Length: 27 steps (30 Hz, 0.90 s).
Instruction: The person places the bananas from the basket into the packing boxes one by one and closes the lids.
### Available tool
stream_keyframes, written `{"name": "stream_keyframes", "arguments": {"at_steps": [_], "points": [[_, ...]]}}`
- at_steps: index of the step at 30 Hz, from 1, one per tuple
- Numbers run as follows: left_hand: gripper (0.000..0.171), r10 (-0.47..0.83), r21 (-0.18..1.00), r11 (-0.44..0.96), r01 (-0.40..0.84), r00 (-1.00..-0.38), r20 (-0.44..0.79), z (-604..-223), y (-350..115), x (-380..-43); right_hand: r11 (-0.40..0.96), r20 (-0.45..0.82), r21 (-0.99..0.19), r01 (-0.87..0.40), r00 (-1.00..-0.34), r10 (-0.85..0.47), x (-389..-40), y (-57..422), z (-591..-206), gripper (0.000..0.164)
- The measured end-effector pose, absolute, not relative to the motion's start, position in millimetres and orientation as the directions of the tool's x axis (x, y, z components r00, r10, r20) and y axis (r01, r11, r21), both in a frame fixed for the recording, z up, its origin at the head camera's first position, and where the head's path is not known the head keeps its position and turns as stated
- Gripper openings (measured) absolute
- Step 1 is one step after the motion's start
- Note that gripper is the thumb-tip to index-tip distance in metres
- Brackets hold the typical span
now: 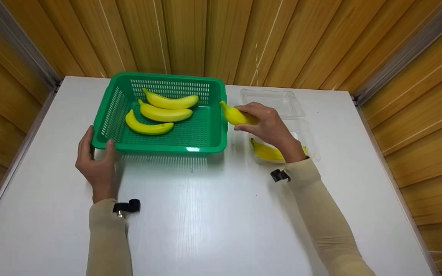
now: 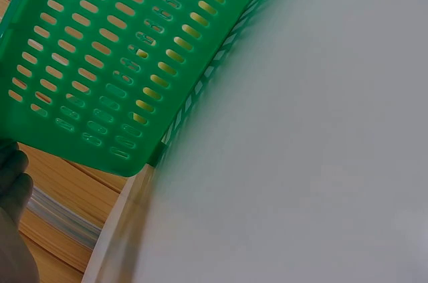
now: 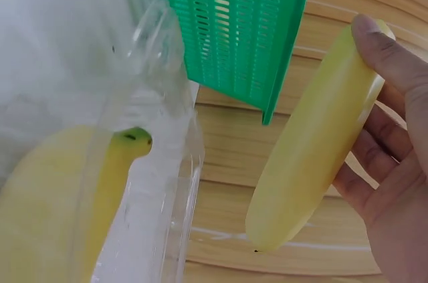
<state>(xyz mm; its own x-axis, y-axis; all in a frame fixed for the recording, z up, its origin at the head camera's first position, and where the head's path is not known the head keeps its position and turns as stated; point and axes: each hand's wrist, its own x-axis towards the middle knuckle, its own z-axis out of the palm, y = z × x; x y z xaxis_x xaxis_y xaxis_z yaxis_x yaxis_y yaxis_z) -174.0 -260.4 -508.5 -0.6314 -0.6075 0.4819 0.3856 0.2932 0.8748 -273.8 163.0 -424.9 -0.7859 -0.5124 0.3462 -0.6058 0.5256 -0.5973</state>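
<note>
My left hand [image 1: 98, 165] rests against the front-left corner of the green plastic basket [image 1: 159, 148], with the thumb along the front and relaxed fingers on the left side. Three yellow bananas [image 1: 150, 128] lie inside the basket. Just beyond its right rim, my right hand [image 1: 269, 120] grips another banana [image 1: 233, 115] between thumb and fingers, its stem end toward the basket. In the right wrist view, that banana [image 3: 314, 142] is held at one end. Below the right wrist, a further banana [image 1: 267, 152] lies in a clear plastic clamshell box [image 1: 301, 128], partly hidden by the arm.
The box's clear lid [image 1: 274, 103] is folded back toward the rear of the white table [image 1: 190, 214]. Wood-panelled walls [image 1: 221, 42] enclose the back and both sides. Small black wrist devices [image 1: 128, 206] are worn at both sleeves.
</note>
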Motion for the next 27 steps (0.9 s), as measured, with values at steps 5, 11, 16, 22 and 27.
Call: {"name": "stream_keyframes", "arguments": {"at_steps": [5,11,16,22,27], "points": [[0.053,-0.611,0.876,0.29,0.386,-0.63,0.48,-509.1,-260.9,-172.9,0.546,0.351,-0.597,-0.587,-0.804,-0.48,-268.8,172.3,-429.3,0.051],[0.053,-0.612,0.881,0.277,0.384,-0.637,0.469,-508.9,-260.8,-172.2,0.57,0.342,-0.625,-0.533,-0.844,-0.414,-263.6,184.8,-438.2,0.052],[0.053,-0.605,0.876,0.284,0.39,-0.636,0.479,-508.2,-261.4,-171.7,0.597,0.319,-0.652,-0.467,-0.884,-0.343,-253.0,194.6,-446.7,0.052],[0.053,-0.604,0.884,0.286,0.369,-0.647,0.465,-507.7,-260.2,-172.7,0.633,0.292,-0.666,-0.394,-0.919,-0.264,-241.6,206.8,-461.1,0.053],[0.052,-0.588,0.868,0.318,0.383,-0.638,0.497,-506.5,-258.9,-172.7,0.666,0.298,-0.642,-0.379,-0.924,-0.239,-239.5,215.9,-459.3,0.054]]}}
